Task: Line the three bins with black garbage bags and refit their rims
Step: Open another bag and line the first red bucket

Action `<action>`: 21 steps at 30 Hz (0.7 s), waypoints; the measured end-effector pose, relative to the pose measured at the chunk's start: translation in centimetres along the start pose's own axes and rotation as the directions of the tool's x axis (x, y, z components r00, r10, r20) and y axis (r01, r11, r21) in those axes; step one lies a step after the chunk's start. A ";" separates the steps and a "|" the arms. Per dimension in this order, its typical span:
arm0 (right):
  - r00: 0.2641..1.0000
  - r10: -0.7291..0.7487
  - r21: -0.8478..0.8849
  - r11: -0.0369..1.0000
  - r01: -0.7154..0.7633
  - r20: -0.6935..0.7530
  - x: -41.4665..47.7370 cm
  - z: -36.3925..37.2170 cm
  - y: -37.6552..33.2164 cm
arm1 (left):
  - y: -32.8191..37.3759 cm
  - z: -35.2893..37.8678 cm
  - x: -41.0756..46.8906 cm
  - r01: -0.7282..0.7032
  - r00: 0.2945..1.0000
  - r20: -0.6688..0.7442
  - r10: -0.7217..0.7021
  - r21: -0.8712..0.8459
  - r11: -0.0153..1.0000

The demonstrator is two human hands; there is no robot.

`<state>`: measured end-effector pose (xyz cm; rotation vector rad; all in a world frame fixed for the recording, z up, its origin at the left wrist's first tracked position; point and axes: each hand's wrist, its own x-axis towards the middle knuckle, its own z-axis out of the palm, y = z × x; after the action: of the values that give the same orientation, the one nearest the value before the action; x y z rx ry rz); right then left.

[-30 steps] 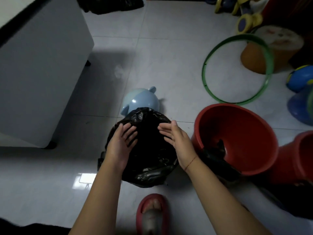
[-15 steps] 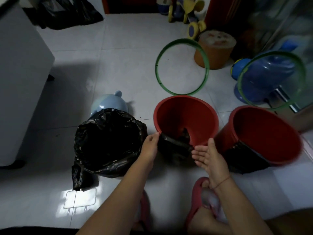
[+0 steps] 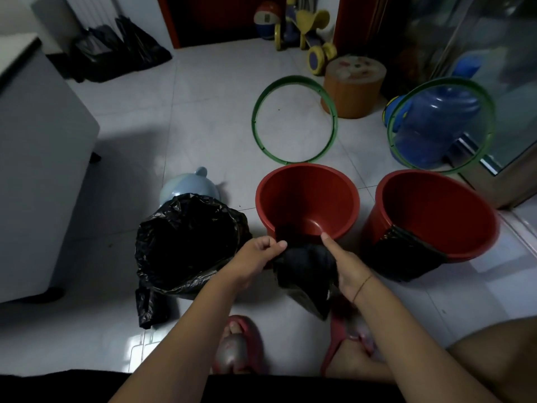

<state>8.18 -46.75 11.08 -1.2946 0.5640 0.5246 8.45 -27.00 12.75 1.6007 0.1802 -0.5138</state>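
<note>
Three bins stand in a row on the floor. The left bin [image 3: 186, 245] is wrapped in a black bag spread over its mouth. The middle red bin [image 3: 308, 196] is bare inside, with a folded black bag [image 3: 305, 266] draped over its near edge. My left hand [image 3: 255, 254] pinches that bag's left corner, and my right hand [image 3: 340, 260] grips its right side. A second folded black bag [image 3: 406, 251] hangs over the right red bin [image 3: 436, 210]. One green rim [image 3: 293, 119] lies flat behind the middle bin; another green rim [image 3: 441, 123] leans behind the right bin.
A white cabinet [image 3: 37, 158] stands at left. A pale blue pot [image 3: 189, 184] sits behind the left bin. Farther back are an orange stool [image 3: 354, 85], a blue water jug [image 3: 430, 120], a toy trike [image 3: 308, 30] and black bags [image 3: 116, 50]. My sandalled feet [image 3: 238, 344] are below.
My hands left the bagged left bin and moved right to the middle red bin. Both now hold the folded black bag on its near edge. The view shifted right and up.
</note>
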 end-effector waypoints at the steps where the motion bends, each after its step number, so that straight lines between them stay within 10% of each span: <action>1: 1.000 0.007 0.024 1.000 -0.007 0.008 -0.1 0.0 -0.4 | 0.0 -0.3 -0.4 0.025 0.999 0.045 -0.025 0.010 1.000; 8: 0.935 -0.230 0.073 0.973 0.218 0.270 -2.3 0.8 -2.3 | 1.7 -0.4 -0.6 0.296 0.941 0.246 -0.233 -0.261 0.919; 14: 0.861 -0.185 -0.017 0.976 0.219 0.474 -4.9 -0.9 -2.2 | 6.0 -0.2 1.0 0.243 0.970 0.116 -0.214 -0.504 0.829; 21: 0.900 -0.269 0.032 0.961 0.275 0.343 -5.6 0.0 -6.2 | 8.0 1.6 0.2 0.004 1.000 0.017 0.003 -0.384 0.923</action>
<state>7.97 -48.18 19.27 -1.2370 0.0824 0.5075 11.65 -29.43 19.88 1.2118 0.2524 -0.4602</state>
